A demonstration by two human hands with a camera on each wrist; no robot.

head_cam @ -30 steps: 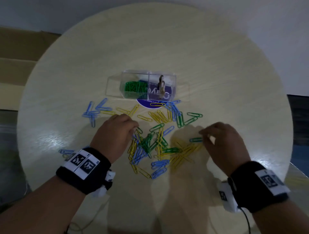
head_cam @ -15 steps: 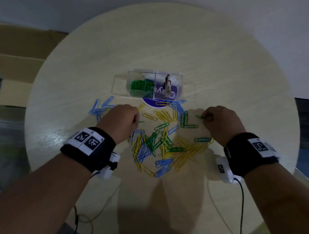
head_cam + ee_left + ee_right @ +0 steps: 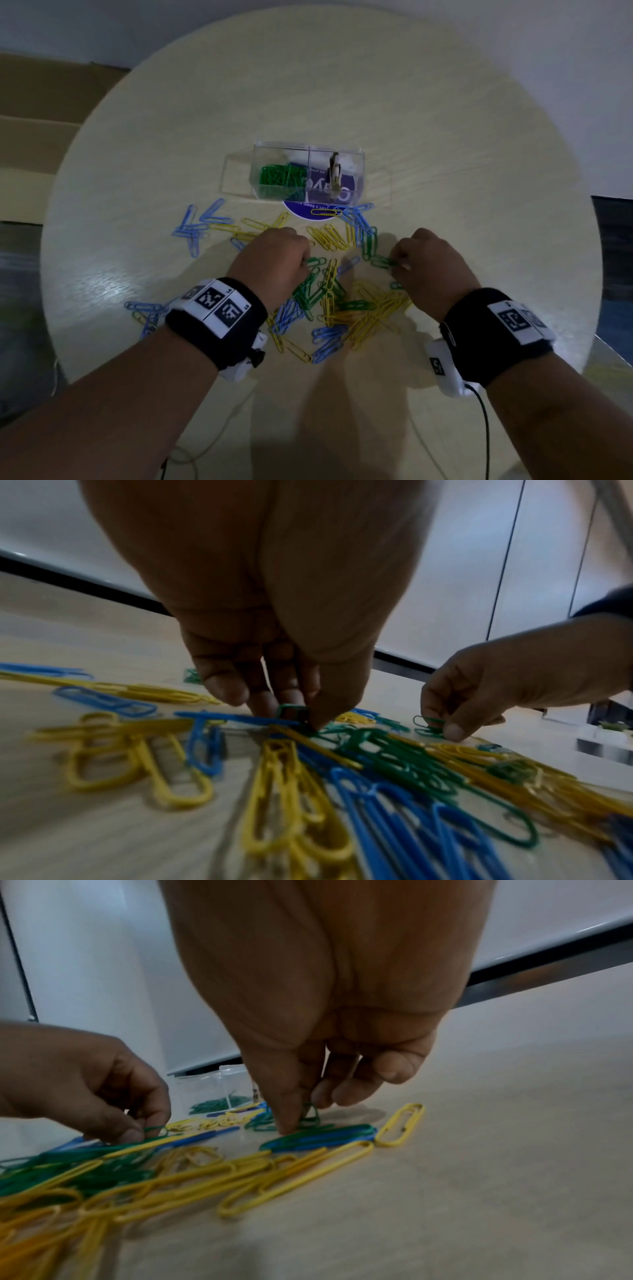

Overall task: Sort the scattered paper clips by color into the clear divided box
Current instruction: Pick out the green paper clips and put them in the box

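Blue, yellow and green paper clips [image 3: 342,301] lie heaped mid-table. The clear divided box [image 3: 359,161] stands behind them, with green clips [image 3: 279,176] in its left compartment. My left hand [image 3: 305,265] is at the pile's far left edge. In the left wrist view its thumb and fingers [image 3: 294,718] pinch a green clip [image 3: 291,711] down among the others. My right hand [image 3: 397,263] is at the pile's far right, pinching green clips [image 3: 383,262] between thumb and fingers. The right wrist view shows that pinch [image 3: 301,1118] on a green clip [image 3: 310,1114] against the table.
A purple round label [image 3: 308,210] lies under the box's front, and a metal clip [image 3: 334,171] stands in the right compartment. Blue clips [image 3: 195,226] are scattered to the left, with more [image 3: 147,311] near the left wrist. Cardboard [image 3: 41,102] lies beyond the table's left edge.
Both hands moved from the near side of the pile to its far side, toward the box. The left hand then shifted right onto the green clips, and the right hand came slightly inward.
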